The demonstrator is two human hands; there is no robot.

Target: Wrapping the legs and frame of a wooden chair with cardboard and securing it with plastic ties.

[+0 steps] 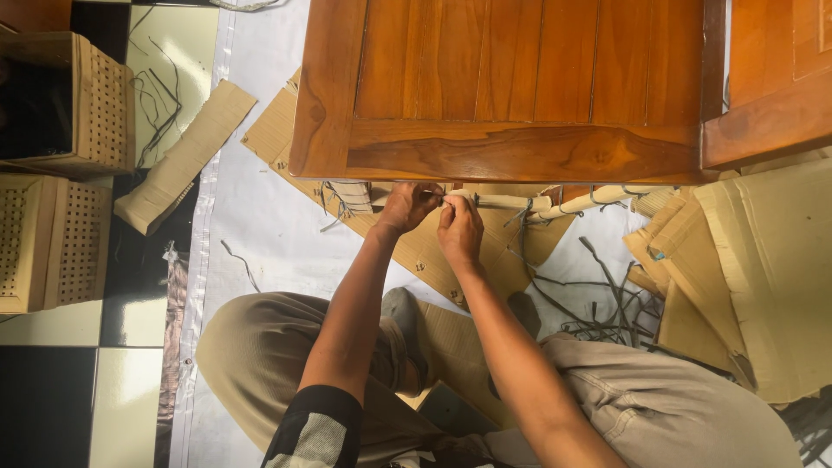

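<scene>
A seated person works at the near edge of a varnished wooden panel (511,95), both hands meeting on a paper-wrapped rail (511,202) just beneath it. The left hand (406,208) and right hand (459,230) are each pinched shut on what appears to be a dark strap (524,217). Pulling it taut and snug against the wrapping would serve best; loose straps (598,303) litter the right.
</scene>
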